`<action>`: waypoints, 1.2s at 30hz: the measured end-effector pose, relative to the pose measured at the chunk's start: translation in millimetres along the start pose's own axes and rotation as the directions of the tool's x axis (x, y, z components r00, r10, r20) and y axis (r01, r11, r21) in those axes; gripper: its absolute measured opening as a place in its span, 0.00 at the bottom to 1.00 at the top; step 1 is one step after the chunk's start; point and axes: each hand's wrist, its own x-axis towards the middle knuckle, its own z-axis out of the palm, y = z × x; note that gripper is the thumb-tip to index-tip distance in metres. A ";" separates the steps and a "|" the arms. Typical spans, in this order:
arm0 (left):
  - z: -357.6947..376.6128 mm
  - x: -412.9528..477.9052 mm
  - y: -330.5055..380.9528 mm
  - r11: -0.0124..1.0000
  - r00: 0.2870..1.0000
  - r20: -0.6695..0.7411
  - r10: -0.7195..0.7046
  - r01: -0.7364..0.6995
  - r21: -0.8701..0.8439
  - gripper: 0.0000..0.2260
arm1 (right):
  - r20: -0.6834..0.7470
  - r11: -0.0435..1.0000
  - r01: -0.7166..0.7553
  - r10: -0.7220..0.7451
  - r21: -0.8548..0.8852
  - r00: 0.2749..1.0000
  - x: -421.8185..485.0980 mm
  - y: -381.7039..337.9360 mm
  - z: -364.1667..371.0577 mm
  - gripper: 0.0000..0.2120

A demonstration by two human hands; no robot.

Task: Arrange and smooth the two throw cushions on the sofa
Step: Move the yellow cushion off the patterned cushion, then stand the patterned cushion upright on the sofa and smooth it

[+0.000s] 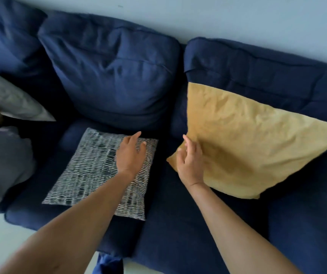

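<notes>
A black-and-white patterned cushion (91,171) lies flat on the dark blue sofa (178,224) seat. My left hand (131,155) is over its far right corner, fingers spread, holding nothing. A mustard yellow cushion (247,141) leans against the right back cushion, tilted on one corner. My right hand (190,163) is at the yellow cushion's lower left corner, fingers loosely apart and touching the fabric, without a visible grip.
Two large blue back cushions (115,72) stand against the pale wall. At the left end lie a grey pillow (10,99) and a darker grey cushion (2,165). Light floor (10,234) shows below the sofa's front edge.
</notes>
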 end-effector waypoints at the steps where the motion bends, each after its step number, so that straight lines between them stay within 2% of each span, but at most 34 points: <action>1: -9.5 7.1 -16.3 1.000 1.000 0.023 0.000 -0.001 0.023 0.21 | 0.034 1.000 -0.016 0.016 -0.006 0.999 0.0 -8.1 15.8 0.20; 3: -31.3 25.3 -56.5 0.997 0.997 0.080 -0.007 0.001 0.076 0.20 | 0.109 0.994 -0.107 0.108 -0.009 0.988 -0.9 -29.8 56.3 0.20; 5: -50.6 40.5 -98.9 0.990 0.989 0.142 -0.045 0.025 0.139 0.20 | 0.192 0.965 -0.264 0.261 -0.013 0.946 -5.0 -46.8 97.3 0.21; 9: -75.5 68.8 -167.3 0.969 0.943 0.281 -0.178 0.118 0.217 0.27 | 0.330 0.826 -0.557 0.550 -0.083 0.767 -17.0 -62.5 159.0 0.23; 12: -78.5 86.5 -200.8 0.936 0.855 0.424 -0.300 0.177 0.305 0.38 | 0.367 0.759 -0.615 0.646 -0.213 0.670 -25.1 -62.6 186.9 0.31; 16: -65.3 100.5 -226.0 0.902 0.774 0.463 -0.432 0.378 0.209 0.47 | 0.349 0.702 -0.657 0.709 -0.274 0.612 -20.4 -47.7 210.6 0.40; 21: -43.1 117.4 -250.9 0.849 0.746 0.457 -0.484 0.527 0.038 0.48 | 0.327 0.570 -0.808 0.799 -0.150 0.504 -2.2 -17.7 236.2 0.43; 23: -38.2 121.9 -257.0 0.833 0.749 0.450 -0.486 0.553 -0.020 0.48 | 0.326 0.569 -0.813 0.797 -0.124 0.508 -1.7 -13.0 243.8 0.44; 26: -36.4 122.6 -259.4 0.823 0.780 0.435 -0.450 0.551 -0.137 0.47 | 0.280 0.595 -0.802 0.780 -0.051 0.560 -6.3 -14.5 249.1 0.45; 28: -40.7 122.7 -252.6 0.811 0.831 0.381 -0.405 0.519 -0.270 0.47 | 0.221 0.608 -0.793 0.768 0.043 0.601 -5.3 -22.4 247.8 0.45; 30: -49.6 124.2 -241.6 0.815 0.906 0.273 -0.323 0.412 -0.407 0.46 | 0.154 0.635 -0.758 0.743 0.149 0.652 -0.4 -37.7 241.5 0.43; 33: -72.5 130.4 -220.5 0.827 0.975 0.091 -0.204 0.222 -0.516 0.44 | -0.037 0.751 -0.575 0.617 0.324 0.786 11.4 -64.1 224.2 0.38; 36: -98.0 150.9 -202.4 0.841 0.993 -0.059 -0.098 0.051 -0.539 0.41 | -0.225 0.847 -0.334 0.451 0.413 0.864 35.6 -83.1 207.2 0.35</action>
